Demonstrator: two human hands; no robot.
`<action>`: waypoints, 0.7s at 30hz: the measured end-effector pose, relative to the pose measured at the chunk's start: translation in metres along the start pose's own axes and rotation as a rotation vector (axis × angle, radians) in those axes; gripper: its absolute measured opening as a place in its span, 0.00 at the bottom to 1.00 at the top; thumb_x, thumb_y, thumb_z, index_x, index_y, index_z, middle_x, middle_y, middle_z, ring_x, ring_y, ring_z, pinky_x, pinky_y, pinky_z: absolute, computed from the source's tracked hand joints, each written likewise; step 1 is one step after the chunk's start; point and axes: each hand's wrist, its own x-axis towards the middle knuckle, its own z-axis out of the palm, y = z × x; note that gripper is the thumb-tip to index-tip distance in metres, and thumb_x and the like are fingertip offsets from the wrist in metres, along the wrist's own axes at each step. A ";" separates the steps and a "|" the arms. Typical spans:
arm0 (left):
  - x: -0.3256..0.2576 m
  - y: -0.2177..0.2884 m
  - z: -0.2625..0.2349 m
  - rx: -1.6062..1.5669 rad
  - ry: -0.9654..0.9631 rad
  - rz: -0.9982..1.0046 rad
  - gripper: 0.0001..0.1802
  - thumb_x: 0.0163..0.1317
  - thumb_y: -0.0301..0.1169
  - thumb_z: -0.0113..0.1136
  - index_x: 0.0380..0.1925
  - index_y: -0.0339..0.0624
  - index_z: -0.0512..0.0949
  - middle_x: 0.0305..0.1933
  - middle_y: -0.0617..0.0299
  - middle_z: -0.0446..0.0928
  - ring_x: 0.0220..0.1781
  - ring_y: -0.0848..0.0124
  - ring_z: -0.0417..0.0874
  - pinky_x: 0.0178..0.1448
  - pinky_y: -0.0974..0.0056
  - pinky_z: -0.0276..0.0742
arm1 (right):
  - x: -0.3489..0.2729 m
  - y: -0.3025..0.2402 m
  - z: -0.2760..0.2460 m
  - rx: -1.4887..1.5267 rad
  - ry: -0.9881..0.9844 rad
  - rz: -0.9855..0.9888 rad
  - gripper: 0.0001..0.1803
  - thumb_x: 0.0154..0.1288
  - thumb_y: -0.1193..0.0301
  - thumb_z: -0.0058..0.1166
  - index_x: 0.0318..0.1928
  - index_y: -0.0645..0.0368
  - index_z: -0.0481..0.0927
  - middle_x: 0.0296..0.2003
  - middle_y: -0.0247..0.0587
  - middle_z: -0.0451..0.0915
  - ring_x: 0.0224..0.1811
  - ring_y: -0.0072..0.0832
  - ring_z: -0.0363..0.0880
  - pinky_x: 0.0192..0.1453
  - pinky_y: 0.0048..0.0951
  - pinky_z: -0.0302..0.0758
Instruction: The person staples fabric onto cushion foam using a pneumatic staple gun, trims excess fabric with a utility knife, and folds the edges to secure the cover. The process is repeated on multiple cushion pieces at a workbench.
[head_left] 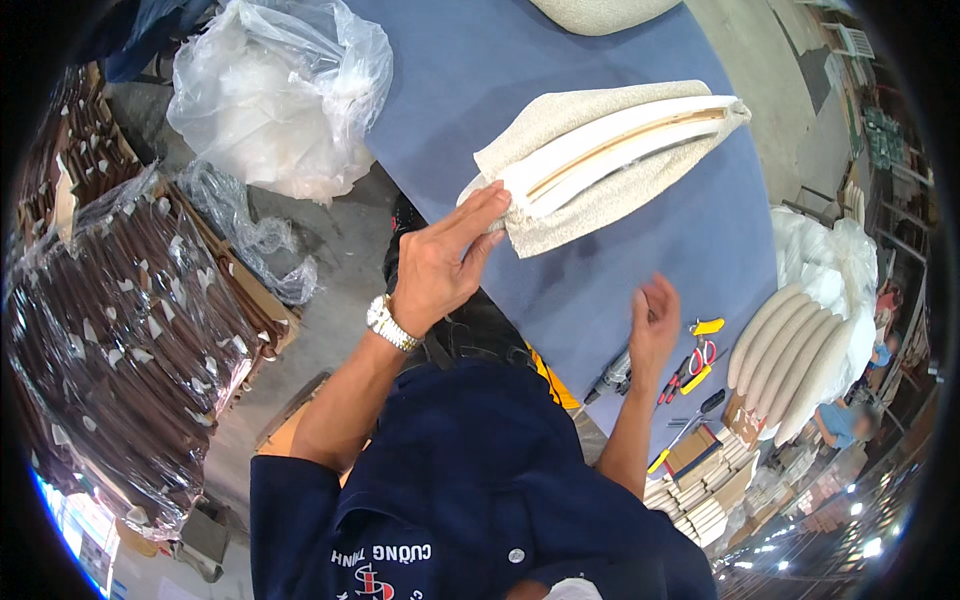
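Pinched near upper centre by the left hand (442,262), the beige cover (565,228) is apparently steadied (right hand (654,318), centre right, half-curled, seemingly empty).

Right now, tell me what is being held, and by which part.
The left hand holds the curved, beige-fabric padded panel by its end nearest the person; the right hand, blurred, shows nothing in its grip.

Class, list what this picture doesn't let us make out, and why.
All in the head view:
Right hand: fingers blurred.
Padded piece: near end partly covered by the left hand.
Grey tool: partly hidden behind the right forearm.
Pale cushion: cut off by the upper edge.
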 end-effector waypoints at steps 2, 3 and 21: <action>0.002 0.000 0.001 -0.012 0.006 0.002 0.23 0.62 0.22 0.69 0.59 0.45 0.84 0.63 0.55 0.84 0.54 0.61 0.91 0.46 0.65 0.88 | -0.030 0.123 -0.050 -0.374 0.169 0.080 0.30 0.67 0.74 0.66 0.68 0.62 0.72 0.45 0.47 0.84 0.48 0.33 0.84 0.52 0.32 0.82; 0.004 -0.002 0.003 -0.023 -0.003 0.012 0.23 0.62 0.22 0.69 0.59 0.45 0.84 0.63 0.55 0.84 0.53 0.62 0.91 0.46 0.65 0.87 | -0.043 0.175 -0.064 -0.533 0.185 0.136 0.34 0.65 0.73 0.67 0.70 0.61 0.70 0.46 0.49 0.83 0.48 0.34 0.84 0.50 0.33 0.82; -0.017 -0.007 0.016 0.010 0.032 0.029 0.23 0.63 0.25 0.69 0.59 0.50 0.84 0.64 0.60 0.82 0.65 0.60 0.83 0.50 0.62 0.89 | -0.045 0.166 -0.049 0.213 0.241 0.271 0.29 0.63 0.78 0.66 0.63 0.68 0.72 0.36 0.38 0.81 0.27 0.23 0.78 0.33 0.27 0.76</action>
